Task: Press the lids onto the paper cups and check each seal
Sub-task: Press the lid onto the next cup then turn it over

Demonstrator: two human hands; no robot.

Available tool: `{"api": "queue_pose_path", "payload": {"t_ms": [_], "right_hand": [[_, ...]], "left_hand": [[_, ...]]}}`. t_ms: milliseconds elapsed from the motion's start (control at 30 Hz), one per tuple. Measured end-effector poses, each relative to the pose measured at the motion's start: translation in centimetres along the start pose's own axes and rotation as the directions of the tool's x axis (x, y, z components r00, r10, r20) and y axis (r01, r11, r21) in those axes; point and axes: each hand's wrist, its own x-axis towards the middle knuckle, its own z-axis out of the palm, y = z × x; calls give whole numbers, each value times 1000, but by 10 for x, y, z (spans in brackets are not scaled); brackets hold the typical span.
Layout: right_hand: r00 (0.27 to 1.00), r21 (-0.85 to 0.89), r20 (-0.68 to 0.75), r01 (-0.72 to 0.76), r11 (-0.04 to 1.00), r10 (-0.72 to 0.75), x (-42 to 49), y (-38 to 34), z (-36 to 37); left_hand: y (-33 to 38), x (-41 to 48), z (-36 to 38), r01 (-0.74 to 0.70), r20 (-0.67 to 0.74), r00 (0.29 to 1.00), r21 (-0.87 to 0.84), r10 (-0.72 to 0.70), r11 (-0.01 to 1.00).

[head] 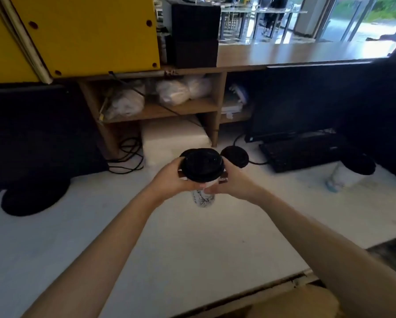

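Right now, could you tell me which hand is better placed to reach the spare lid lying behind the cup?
The right hand: the spare lid lies just beyond its fingers, right of the lidded cup. The left hand would need to cross over.

Both hands meet at the middle of the view around a white paper cup [203, 196] topped by a black lid [202, 165]. The left hand [172, 179] wraps the cup's left side just under the lid's rim, and the right hand [234, 181] grips the right side, thumbs nearly touching at the front. The cup is held above the pale worktop [192, 244]. Just behind it sit two more black lids [234, 156], one mostly hidden. A black keyboard [307, 151] lies to the right, near another lidded cup [344, 175], which looks blurred.
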Motion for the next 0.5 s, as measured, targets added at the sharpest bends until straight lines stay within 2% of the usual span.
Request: {"api": "queue_pose_path", "payload": {"t_ms": [100,233,500], "right_hand": [[997,74,52,-54,996,50,-3,32,21],[993,133,51,-115,984,109,-2,64,43],[992,224,59,-126,966,115,4,85,55]], "left_hand": [[-40,-5,14,74,-27,997,-16,-74,997],[-79,-10,28,119,-63,990,-70,-123,991],[-106,-8,34,94,-83,992,-46,-98,995]]}}
